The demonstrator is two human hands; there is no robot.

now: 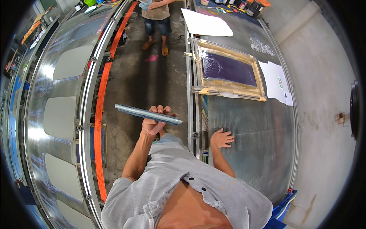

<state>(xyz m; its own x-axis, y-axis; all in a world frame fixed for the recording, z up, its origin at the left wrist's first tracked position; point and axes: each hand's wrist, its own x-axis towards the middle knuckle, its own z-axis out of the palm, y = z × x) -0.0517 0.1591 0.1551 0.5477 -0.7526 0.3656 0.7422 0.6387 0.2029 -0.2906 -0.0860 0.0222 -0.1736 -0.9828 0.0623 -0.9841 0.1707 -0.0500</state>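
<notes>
My left hand (153,125) is closed around a long, narrow squeegee (146,113) with a pale blue-grey edge, held up over the floor between two long tables. The squeegee lies nearly level across the view, its right end slightly lower. My right hand (222,139) rests with fingers spread on the grey tabletop (255,133) at the right, holding nothing. Farther along that table lies a screen printing frame (228,84) with a gold-brown border and a dark purple mesh, wet-looking at its left part.
Beside the screen lies a white printed sheet (275,82); beyond it, a blank white sheet (207,23). Jars (255,7) crowd the far end. Grey panels (60,116) lie on the left table, along which an orange strip (101,126) runs. Another person (155,23) stands in the aisle.
</notes>
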